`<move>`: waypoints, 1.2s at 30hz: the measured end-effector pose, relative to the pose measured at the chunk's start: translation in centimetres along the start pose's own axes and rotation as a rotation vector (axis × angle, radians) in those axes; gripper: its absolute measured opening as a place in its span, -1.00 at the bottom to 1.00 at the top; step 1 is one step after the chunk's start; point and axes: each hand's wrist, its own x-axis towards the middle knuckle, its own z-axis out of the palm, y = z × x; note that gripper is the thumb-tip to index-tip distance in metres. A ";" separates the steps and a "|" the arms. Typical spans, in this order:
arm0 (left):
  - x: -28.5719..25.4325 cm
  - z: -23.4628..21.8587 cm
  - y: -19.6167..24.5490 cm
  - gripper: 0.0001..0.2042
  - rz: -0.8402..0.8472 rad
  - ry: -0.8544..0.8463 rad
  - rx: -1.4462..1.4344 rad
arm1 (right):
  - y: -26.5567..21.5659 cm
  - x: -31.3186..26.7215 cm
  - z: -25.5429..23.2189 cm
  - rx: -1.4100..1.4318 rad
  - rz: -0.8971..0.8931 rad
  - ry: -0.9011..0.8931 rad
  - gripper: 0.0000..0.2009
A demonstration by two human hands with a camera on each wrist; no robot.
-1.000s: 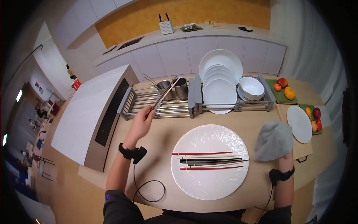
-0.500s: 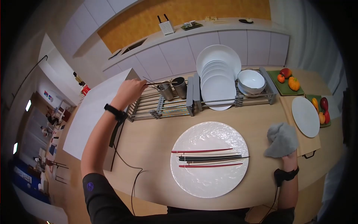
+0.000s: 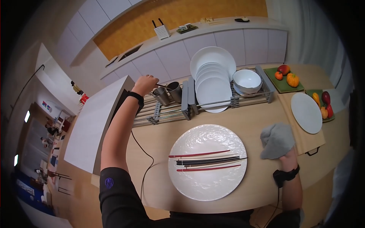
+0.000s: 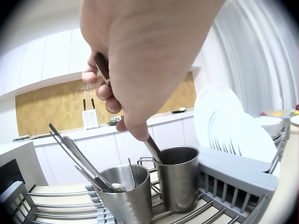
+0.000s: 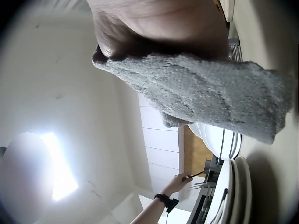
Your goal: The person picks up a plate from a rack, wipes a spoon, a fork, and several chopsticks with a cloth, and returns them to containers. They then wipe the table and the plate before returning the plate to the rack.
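My left hand (image 3: pixel 145 84) grips dark chopsticks (image 4: pixel 154 150) above the dish rack. Their lower ends dip into the right-hand metal cup (image 4: pixel 180 184), and their upper ends stick out behind the fingers. Beside it stands a second metal cup (image 4: pixel 125 203) with several pieces of cutlery in it. On the right, my right hand (image 5: pixel 163 23) holds a grey cloth (image 3: pixel 276 140), which hides most of the fingers. Between my arms lies a large white plate (image 3: pixel 207 186) bearing several red, black and pale chopsticks (image 3: pixel 209 168).
The rack (image 3: pixel 159 117) also holds upright white plates (image 3: pixel 213 93) and white bowls (image 3: pixel 247 79). At the right are a white oval plate (image 3: pixel 306 113) on a wooden board, and green trays (image 3: pixel 283 85) with fruit and vegetables. A white box-like unit (image 3: pixel 97 121) stands left.
My left hand has moved away from me, over the rack, and the chopsticks have gone from pointing up to reaching down into the metal cup. The right hand still holds the cloth.
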 end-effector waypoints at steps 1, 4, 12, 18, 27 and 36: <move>0.2 0.2 0.1 -0.80 -0.002 0.013 0.028 | -0.4 0.1 0.3 0.234 0.056 -0.013 -0.86; 0.9 1.4 -0.1 -0.82 -0.026 0.026 0.102 | -3.1 -0.3 1.0 -0.008 -0.017 -0.017 -0.95; 2.4 2.3 1.1 -0.72 -0.116 0.062 0.200 | 6.0 -1.9 0.5 1.170 0.087 -0.032 -0.48; 2.3 3.5 0.5 -0.58 -0.192 0.090 0.187 | 5.5 -2.0 0.3 1.306 0.051 -0.074 -0.49; -1.8 -0.7 1.7 -0.57 -0.236 0.265 0.074 | 7.3 -3.0 -1.0 1.252 0.011 -0.157 -0.47; -14.7 -6.4 18.9 -0.76 0.344 0.025 -0.827 | 8.9 -4.0 -1.0 1.413 0.097 -0.074 -0.49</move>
